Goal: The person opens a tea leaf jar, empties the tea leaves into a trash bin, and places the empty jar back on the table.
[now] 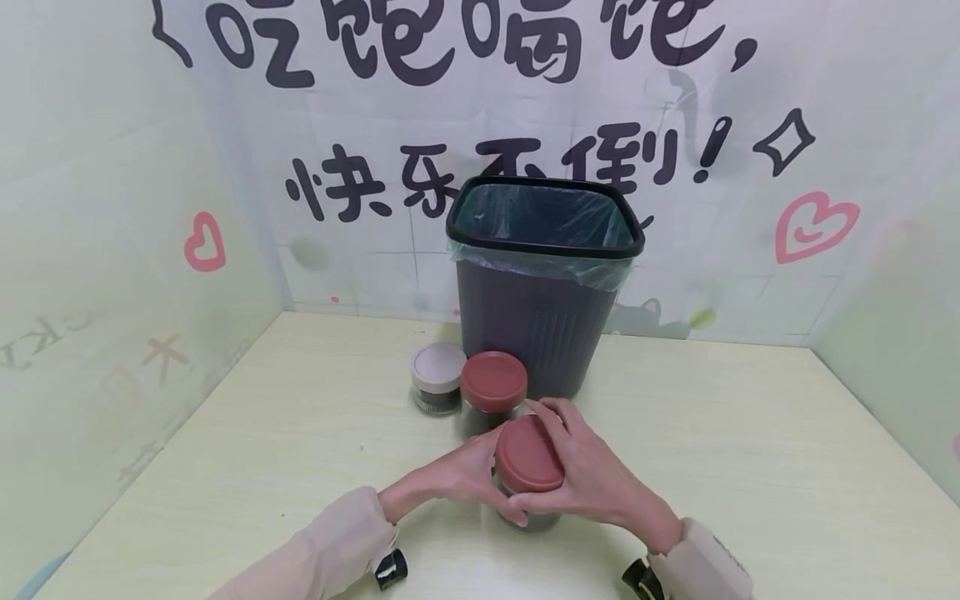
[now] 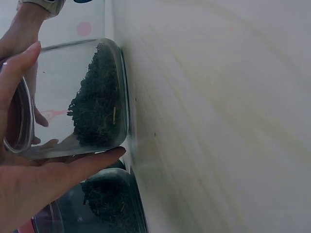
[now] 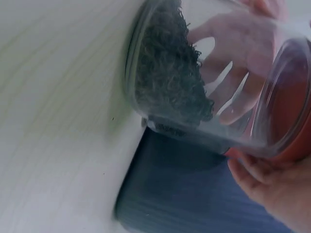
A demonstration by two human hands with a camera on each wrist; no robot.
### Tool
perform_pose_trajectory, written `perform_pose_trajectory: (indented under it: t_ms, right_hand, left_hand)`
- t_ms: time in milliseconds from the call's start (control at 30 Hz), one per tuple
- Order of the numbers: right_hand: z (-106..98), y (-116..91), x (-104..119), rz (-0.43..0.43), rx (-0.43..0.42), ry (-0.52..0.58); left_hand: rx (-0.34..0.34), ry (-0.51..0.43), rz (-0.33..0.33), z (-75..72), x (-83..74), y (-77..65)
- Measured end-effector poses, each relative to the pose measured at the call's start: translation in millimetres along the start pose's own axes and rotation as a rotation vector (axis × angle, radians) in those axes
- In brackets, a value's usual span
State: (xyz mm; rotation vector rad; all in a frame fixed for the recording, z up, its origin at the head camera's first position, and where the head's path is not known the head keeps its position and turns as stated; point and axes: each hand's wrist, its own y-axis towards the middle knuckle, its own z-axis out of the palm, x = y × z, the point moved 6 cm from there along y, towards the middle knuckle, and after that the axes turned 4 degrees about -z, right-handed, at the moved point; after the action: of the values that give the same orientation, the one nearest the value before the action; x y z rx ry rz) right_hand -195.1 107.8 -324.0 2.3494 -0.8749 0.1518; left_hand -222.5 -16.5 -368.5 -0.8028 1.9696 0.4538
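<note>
A clear jar (image 2: pixel 95 97) with a red lid (image 1: pixel 523 454) stands near the front of the table, between both hands. Dark, curled dried leaves (image 3: pixel 167 73) fill its lower part. My left hand (image 1: pixel 467 477) holds the jar's side, with the thumb and fingers spread around the glass. Over the lid, my right hand (image 1: pixel 591 473) grips its edge with bent fingers and thumb. Just behind stands a second red-lidded jar (image 1: pixel 493 383), also with dark contents. A shorter jar with a pale pinkish lid (image 1: pixel 438 371) is to its left.
A dark bin (image 1: pixel 536 321) lined with a greenish plastic bag stands behind the jars. The pale wood-grain table (image 1: pixel 300 433) is bounded by printed white panels at the back and sides. Black straps are around both sleeves' cuffs.
</note>
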Motion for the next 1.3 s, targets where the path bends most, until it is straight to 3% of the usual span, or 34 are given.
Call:
perform_pose_trajectory:
  t_ms: [133, 233, 500, 667, 867, 1067, 1200, 1300]
  right_hand:
    - [-1, -2, 8, 0.032, -0.092, -0.184]
    - [-1, -3, 11, 0.056, -0.127, -0.238]
    - [-1, 0, 13, 0.054, -0.083, -0.189]
    - [-3, 1, 8, 0.014, -0.048, -0.048]
    - [-5, 7, 4, -0.018, 0.048, 0.069]
    - [-4, 10, 3, 0.029, 0.172, 0.128]
    - [-3, 7, 4, 0.058, 0.161, 0.098]
    - [-2, 3, 8, 0.065, 0.064, -0.037]
  left_hand:
    - [0.005, -0.001, 0.015, 0.5, -0.7, -0.2]
    - [0.011, -0.007, 0.024, -0.3, -1.5, -0.3]
    - [0.028, -0.017, 0.027, -1.2, -2.9, -0.1]
    - [0.032, 0.002, 0.026, -2.0, -2.1, 0.4]
    - [0.038, 0.006, 0.020, -2.3, -0.9, 0.5]
    - [0.035, 0.012, 0.022, -2.2, 0.0, 1.3]
    - [0.039, 0.008, 0.028, -1.3, -0.1, 1.9]
    - [0.045, 0.003, 0.031, -1.0, -0.6, 1.9]
